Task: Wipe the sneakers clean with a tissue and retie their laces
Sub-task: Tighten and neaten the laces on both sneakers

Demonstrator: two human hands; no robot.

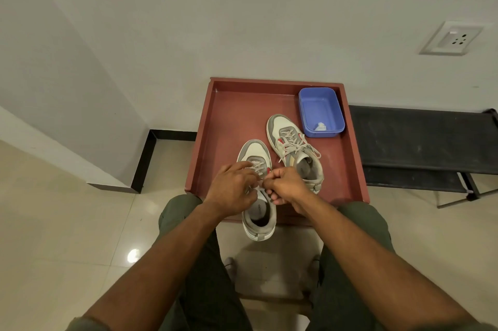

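Tying the laces of the near sneaker

Both hands are seen over the near grey-and-white low-top sneaker with a red side accent, which lies toe-away on the near edge of a square reddish-brown wooden tray with a raised rim; its heel overhangs the tray's near rim. The left hand is curled over the tongue area, its fingers bent around the pale flat laces, and a strand is pinched at the fingertips. The right hand is closed into a loose fist just beside it, with another part of the same laces gripped between thumb and forefinger. The two hands nearly touch above the eyelets.

A second matching grey-and-white sneaker is placed farther and to the right on the tray, toe pointing away, and its laces are seen tied in a bow. Just beyond it, in the far right corner of the tray, a blue rectangular plastic tub is set, and a crumpled white tissue is held in its near end.

A black mesh folding cot is seen to the right of the tray, against the white wall, where a white socket plate is mounted. Dark green trousers are worn on the knees either side of the near sneaker.
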